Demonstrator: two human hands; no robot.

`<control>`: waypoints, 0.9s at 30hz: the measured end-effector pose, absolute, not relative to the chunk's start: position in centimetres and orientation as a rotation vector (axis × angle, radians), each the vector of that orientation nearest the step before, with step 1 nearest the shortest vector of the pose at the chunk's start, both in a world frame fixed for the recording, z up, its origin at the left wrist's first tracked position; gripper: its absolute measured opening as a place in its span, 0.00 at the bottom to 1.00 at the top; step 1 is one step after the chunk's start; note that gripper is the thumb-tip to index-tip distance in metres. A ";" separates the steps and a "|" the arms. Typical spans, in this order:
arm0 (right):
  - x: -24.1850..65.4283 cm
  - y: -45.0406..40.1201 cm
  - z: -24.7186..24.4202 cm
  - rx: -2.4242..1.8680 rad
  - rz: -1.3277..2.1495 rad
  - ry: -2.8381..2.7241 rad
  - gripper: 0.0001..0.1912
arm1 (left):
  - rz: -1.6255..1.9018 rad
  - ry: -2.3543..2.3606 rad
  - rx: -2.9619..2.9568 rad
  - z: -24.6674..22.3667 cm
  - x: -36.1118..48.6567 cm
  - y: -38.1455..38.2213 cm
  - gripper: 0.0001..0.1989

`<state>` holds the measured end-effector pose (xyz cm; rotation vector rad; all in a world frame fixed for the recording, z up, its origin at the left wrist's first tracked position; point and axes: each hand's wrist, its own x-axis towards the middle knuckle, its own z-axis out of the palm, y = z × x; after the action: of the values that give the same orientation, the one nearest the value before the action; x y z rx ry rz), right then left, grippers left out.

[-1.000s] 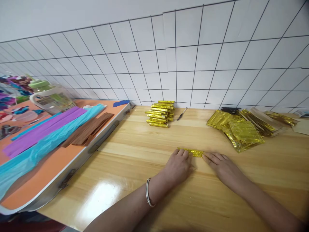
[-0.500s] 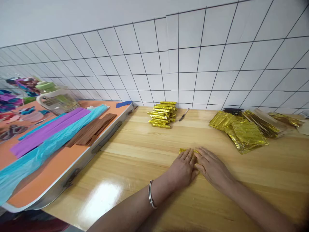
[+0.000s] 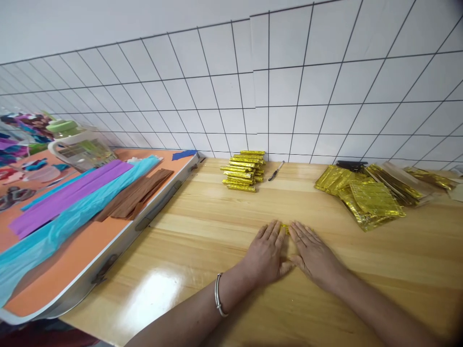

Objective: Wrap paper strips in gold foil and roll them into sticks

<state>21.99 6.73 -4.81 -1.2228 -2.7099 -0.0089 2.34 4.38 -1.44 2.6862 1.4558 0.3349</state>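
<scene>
Both my hands lie flat on the wooden table, fingers stretched forward, over a piece of gold foil paper (image 3: 285,228). Only a short bit of it shows between my fingertips; my fingers cover the rest. My left hand (image 3: 265,253), with a silver bangle on its wrist, presses from the left. My right hand (image 3: 314,250) presses from the right, and the two thumbs nearly meet. Further back stands a stack of folded gold strips (image 3: 243,171). Flat gold foil sheets (image 3: 376,197) are heaped to the right.
A pen (image 3: 276,171) lies by the stack. At left, an orange-topped folding table (image 3: 83,270) bears purple crepe paper (image 3: 70,197), blue and brown strips, scissors (image 3: 15,196) and a clear green-lidded container (image 3: 83,147). The tiled wall (image 3: 285,91) bounds the table's far side. A black object (image 3: 351,166) sits behind the foil sheets.
My left hand has slid left, away from the right hand, and now covers the foil's left end. A gap has opened between the hands. The view has shifted slightly.
</scene>
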 end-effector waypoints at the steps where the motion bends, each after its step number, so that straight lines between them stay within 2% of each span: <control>1: 22.0 6.7 -4.8 -1.224 -0.007 -2.710 0.33 | 0.330 1.472 2.679 -1.4 2.1 4.4 0.37; 14: 19.8 6.6 -3.2 -1.406 0.031 -2.684 0.34 | 0.260 1.444 2.736 -0.5 1.7 6.0 0.33; 19: 21.5 6.5 -3.3 -1.366 0.025 -2.700 0.32 | 0.291 1.384 2.714 -0.8 0.5 6.1 0.32; 24: 25.2 6.4 -3.8 -1.356 -0.009 -2.674 0.29 | 0.332 1.288 2.681 -1.2 -1.1 6.3 0.27; 27: 26.0 7.0 -3.9 -1.305 0.030 -2.636 0.25 | 0.417 1.290 2.605 -1.5 -1.1 7.3 0.19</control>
<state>26.05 6.96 -3.89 -1.3048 -2.6360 0.0303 -1.10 7.32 -1.47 2.6053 1.2902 0.4170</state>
